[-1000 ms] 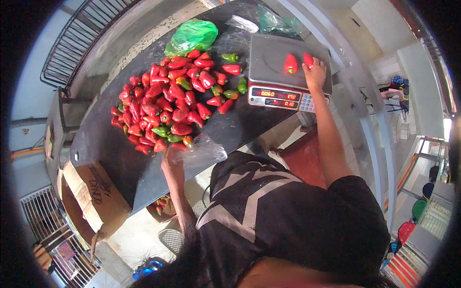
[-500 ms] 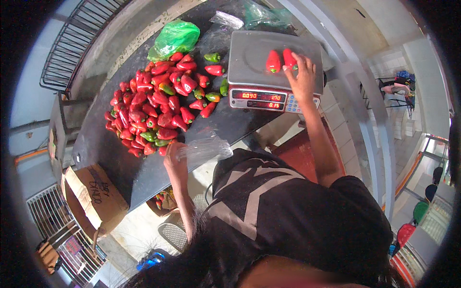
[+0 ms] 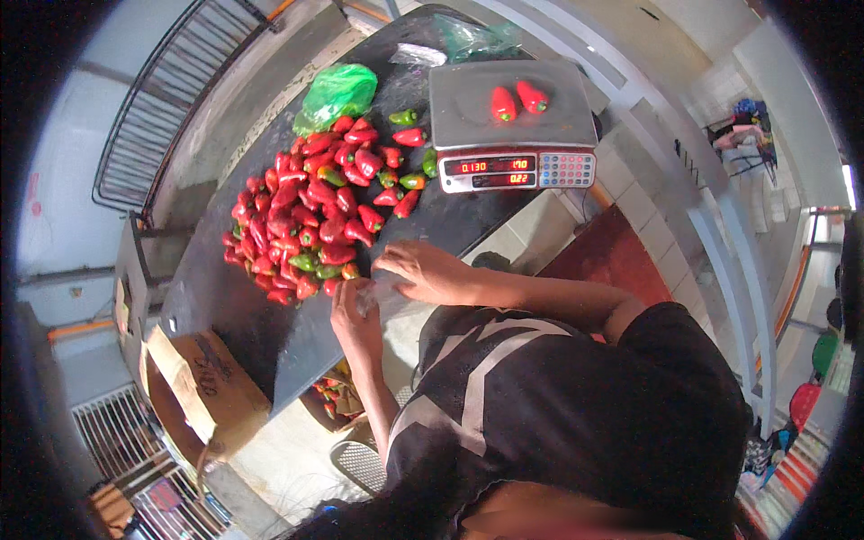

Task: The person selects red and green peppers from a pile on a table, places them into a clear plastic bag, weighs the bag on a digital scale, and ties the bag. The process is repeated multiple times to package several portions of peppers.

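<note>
Dark stone counter [image 3: 225, 315] runs away from me toward twelve o'clock, its near edge just under my hands; bare surface lies open at nine o'clock of the pepper heap, down toward the cardboard box [image 3: 202, 387] leaning at the counter's corner; at one o'clock the room narrows, the weighing scale [image 3: 513, 117] sitting close to the far right edge with two red peppers [image 3: 517, 99] on its pan; the pile of red and green peppers [image 3: 315, 216] fills the middle, its near fringe just beside my fingers, and a green plastic bag [image 3: 337, 90] lies at twelve o'clock of it; my left hand [image 3: 354, 310] is curled shut on a thin clear plastic bag [image 3: 382, 292] at the counter's near edge; my right hand [image 3: 427, 270], fingers bent and pinching, grips the same bag from two o'clock, both hands touching it.
</note>
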A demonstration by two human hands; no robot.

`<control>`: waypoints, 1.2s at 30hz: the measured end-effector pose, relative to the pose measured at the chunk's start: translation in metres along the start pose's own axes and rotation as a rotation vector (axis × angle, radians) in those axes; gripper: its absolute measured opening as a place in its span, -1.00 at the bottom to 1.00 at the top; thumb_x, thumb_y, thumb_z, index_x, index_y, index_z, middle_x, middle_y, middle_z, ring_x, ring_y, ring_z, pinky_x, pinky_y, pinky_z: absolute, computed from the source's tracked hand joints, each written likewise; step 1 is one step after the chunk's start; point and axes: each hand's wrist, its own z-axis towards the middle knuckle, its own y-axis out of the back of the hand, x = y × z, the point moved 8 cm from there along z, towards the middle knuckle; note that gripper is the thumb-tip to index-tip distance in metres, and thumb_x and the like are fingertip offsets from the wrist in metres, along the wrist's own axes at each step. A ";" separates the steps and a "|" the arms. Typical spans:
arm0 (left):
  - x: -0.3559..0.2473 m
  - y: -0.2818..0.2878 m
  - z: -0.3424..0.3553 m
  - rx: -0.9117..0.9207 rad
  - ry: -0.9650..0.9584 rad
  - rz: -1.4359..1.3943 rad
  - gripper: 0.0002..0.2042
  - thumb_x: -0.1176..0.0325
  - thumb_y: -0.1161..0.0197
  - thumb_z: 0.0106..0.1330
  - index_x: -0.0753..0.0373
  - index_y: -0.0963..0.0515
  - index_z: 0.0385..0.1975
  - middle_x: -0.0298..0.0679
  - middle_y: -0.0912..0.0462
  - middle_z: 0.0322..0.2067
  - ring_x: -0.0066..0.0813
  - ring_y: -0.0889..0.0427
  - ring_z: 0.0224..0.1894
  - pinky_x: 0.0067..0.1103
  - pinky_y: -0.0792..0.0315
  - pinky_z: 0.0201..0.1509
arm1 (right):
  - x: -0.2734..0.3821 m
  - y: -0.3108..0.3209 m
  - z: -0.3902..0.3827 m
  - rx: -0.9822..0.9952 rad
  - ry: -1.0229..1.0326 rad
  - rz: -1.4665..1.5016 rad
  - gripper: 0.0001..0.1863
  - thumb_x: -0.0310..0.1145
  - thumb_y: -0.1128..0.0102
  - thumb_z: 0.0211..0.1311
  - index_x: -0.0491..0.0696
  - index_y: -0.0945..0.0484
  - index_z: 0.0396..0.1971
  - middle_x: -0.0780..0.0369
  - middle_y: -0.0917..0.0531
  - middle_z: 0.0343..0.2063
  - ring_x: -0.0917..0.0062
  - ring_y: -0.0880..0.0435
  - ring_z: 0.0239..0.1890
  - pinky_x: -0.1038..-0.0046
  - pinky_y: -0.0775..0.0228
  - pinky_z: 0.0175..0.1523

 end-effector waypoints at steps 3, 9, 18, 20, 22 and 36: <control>0.005 0.019 -0.027 -0.078 0.024 -0.033 -0.64 0.67 -0.20 -0.09 0.28 -0.51 -0.21 -0.09 -0.56 -0.28 -0.06 -0.55 -0.13 -0.32 -0.39 -0.04 | 0.018 -0.015 -0.001 -0.078 0.020 -0.022 -0.59 -0.53 -0.18 -0.02 -0.07 -0.40 -0.09 0.16 -0.48 -0.24 0.20 -0.54 -0.16 0.22 -0.41 -0.04; -0.001 0.060 -0.069 -0.400 -0.076 0.289 -0.66 0.61 -0.27 -0.07 0.21 -0.51 -0.23 -0.17 -0.54 -0.33 -0.13 -0.52 -0.12 -0.30 -0.32 0.04 | 0.057 -0.043 -0.012 -0.057 0.030 -0.023 -0.63 -0.56 -0.14 0.01 -0.12 -0.47 -0.09 0.12 -0.53 -0.27 0.17 -0.59 -0.24 0.21 -0.47 -0.18; 0.025 0.058 -0.085 -0.223 0.012 -0.130 -0.75 0.69 -0.18 0.03 0.29 -0.44 -0.27 -0.13 -0.54 -0.38 -0.19 -0.56 -0.29 -0.41 -0.43 -0.15 | 0.073 -0.048 -0.019 -0.052 0.045 -0.043 -0.73 -0.56 -0.16 0.01 -0.12 -0.45 -0.23 0.12 -0.52 -0.31 0.13 -0.58 -0.24 0.19 -0.44 -0.20; 0.031 0.057 -0.087 -0.223 0.093 -0.200 -0.74 0.72 -0.15 0.03 0.31 -0.43 -0.27 -0.10 -0.55 -0.37 -0.21 -0.58 -0.29 -0.42 -0.45 -0.13 | 0.057 -0.044 -0.022 -0.024 -0.044 -0.079 -0.78 -0.56 -0.18 0.00 -0.11 -0.45 -0.30 0.13 -0.51 -0.34 0.12 -0.56 -0.24 0.19 -0.42 -0.19; 0.026 0.062 -0.088 -0.277 0.058 -0.164 -0.75 0.72 -0.14 0.04 0.32 -0.42 -0.27 -0.09 -0.56 -0.37 -0.24 -0.59 -0.28 -0.43 -0.46 -0.12 | 0.041 -0.032 -0.024 -0.026 -0.044 -0.052 -0.79 -0.53 -0.21 0.00 -0.11 -0.46 -0.31 0.14 -0.51 -0.37 0.13 -0.56 -0.25 0.20 -0.42 -0.20; 0.007 0.009 -0.020 -0.029 0.074 -0.100 -0.73 0.65 -0.21 0.06 0.27 -0.50 -0.22 -0.13 -0.57 -0.32 -0.24 -0.60 -0.28 -0.46 -0.47 -0.14 | -0.209 0.230 -0.056 -0.521 -0.500 -0.821 -0.47 -0.41 -0.34 -0.01 0.07 -0.48 0.05 0.07 -0.51 -0.10 0.13 -0.49 0.03 0.14 -0.38 0.06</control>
